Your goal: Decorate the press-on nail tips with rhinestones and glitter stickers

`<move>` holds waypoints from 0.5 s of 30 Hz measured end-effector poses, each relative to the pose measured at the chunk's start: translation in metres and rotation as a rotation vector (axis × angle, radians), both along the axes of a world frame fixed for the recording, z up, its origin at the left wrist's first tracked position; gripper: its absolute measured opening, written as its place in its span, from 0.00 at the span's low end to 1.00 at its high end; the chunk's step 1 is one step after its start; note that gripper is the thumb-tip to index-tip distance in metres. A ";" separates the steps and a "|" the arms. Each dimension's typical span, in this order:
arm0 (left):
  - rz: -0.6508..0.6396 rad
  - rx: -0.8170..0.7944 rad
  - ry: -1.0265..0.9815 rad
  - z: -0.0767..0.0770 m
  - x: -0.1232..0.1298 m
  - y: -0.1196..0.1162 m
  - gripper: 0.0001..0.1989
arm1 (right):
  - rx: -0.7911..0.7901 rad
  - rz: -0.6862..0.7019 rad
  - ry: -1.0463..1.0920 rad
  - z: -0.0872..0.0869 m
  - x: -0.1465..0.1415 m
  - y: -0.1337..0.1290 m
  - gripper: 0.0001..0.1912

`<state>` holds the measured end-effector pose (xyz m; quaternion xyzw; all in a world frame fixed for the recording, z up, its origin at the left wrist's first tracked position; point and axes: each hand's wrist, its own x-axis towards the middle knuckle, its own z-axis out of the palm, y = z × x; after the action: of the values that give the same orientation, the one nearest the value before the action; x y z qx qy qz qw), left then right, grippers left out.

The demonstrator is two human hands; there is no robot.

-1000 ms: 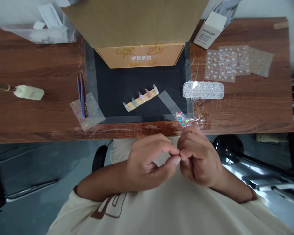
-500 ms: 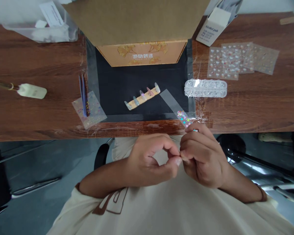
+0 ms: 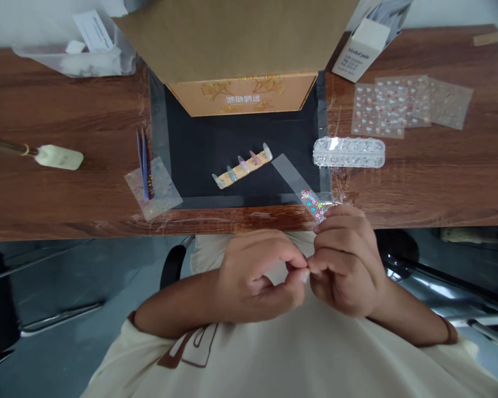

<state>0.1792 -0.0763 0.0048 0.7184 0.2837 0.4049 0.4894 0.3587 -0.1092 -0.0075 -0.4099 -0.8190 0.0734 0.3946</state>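
My left hand is closed in a pinch, thumb and forefinger meeting at the fingertips of my right hand. What lies between the tips is too small to make out. My right hand is closed too, its fingers curled together at the near table edge. A clear strip with shiny flower stickers runs from the black mat to the fingers of my right hand, which cover its near end. Beyond my hands, a tan bar with several decorated nail tips lies slanted on the black mat.
A cardboard box stands at the back. Left are purple tweezers on a sticker sheet and a pale bottle. Right are a clear lidded case, sticker sheets and an alcohol pads box.
The view has shifted slightly. My hands stay pinched together, with the fingers of my right hand slightly repositioned over the strip's end.
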 end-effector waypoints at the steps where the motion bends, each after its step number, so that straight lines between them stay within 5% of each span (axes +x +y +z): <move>1: -0.006 -0.002 -0.006 -0.001 0.000 0.001 0.05 | -0.004 0.010 0.002 0.000 -0.001 0.001 0.06; 15: -0.048 -0.009 -0.090 -0.008 0.005 0.002 0.06 | -0.056 0.095 0.092 -0.006 -0.007 0.008 0.06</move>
<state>0.1844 -0.0745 -0.0032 0.7038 0.2460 0.4236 0.5144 0.3520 -0.1015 -0.0138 -0.3779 -0.8162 0.1337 0.4162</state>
